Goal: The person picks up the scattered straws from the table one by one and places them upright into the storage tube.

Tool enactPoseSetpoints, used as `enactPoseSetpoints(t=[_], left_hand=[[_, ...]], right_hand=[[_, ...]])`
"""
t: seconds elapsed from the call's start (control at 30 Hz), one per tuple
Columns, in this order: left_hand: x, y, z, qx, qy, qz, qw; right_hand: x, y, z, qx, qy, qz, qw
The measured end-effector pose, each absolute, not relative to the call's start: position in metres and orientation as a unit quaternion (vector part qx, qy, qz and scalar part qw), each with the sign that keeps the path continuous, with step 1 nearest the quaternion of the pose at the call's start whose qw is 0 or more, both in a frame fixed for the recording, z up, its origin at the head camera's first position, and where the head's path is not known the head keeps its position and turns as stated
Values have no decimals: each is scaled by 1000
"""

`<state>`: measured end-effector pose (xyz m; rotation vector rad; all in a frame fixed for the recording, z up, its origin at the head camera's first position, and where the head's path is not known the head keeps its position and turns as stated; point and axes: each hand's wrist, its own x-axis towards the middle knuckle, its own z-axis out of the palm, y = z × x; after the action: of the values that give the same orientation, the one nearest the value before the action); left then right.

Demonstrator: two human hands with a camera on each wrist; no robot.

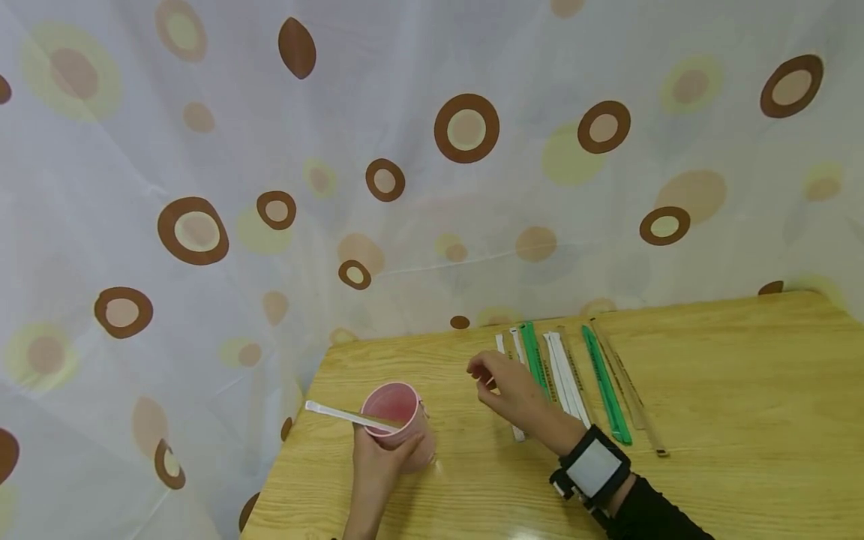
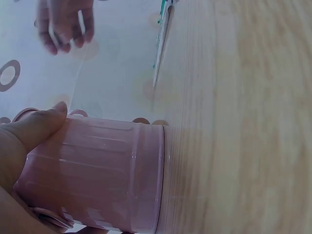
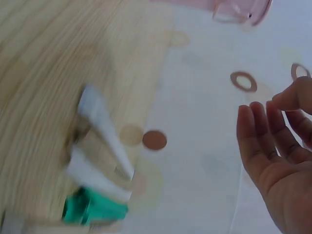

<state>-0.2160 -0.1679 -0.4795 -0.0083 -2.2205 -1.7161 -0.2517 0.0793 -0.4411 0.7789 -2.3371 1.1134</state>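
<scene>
My left hand grips a pink pail, thumb on its near side, and the pail stands upright on the table. A slim white wrapped stick, like a wrapped straw, lies slanting across the pail's mouth, its outer end sticking out to the left; a brownish strip shows beside it within the rim. My right hand hovers above the table, fingers loosely bent and holding nothing. Beneath and to the right of it lie several wrapped sticks: white ones, green ones and brown printed ones.
The light wooden table reaches back to a white curtain with brown and yellow spots. At its left, the table's edge runs close by the pail. A dark strap with a pale square device sits on the right wrist.
</scene>
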Motion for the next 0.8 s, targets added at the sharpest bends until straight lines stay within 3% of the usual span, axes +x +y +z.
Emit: enactPoseSetpoints(t=[0.4, 0.57, 0.7, 0.8], left_hand=[[-213, -170, -480, 1, -789, -589, 174], [-215, -170, -479, -15, -787, -594, 168], [-214, -172, -479, -12, -789, -591, 168], [-215, -173, -480, -9, -789, -591, 169]], right_hand=[[-248, 200, -450, 128, -911, 373, 120], [-240, 251, -444, 44, -942, 330, 51], [-235, 269, -448, 18, -949, 314, -14], [-235, 271, -452, 11, -950, 309, -31]])
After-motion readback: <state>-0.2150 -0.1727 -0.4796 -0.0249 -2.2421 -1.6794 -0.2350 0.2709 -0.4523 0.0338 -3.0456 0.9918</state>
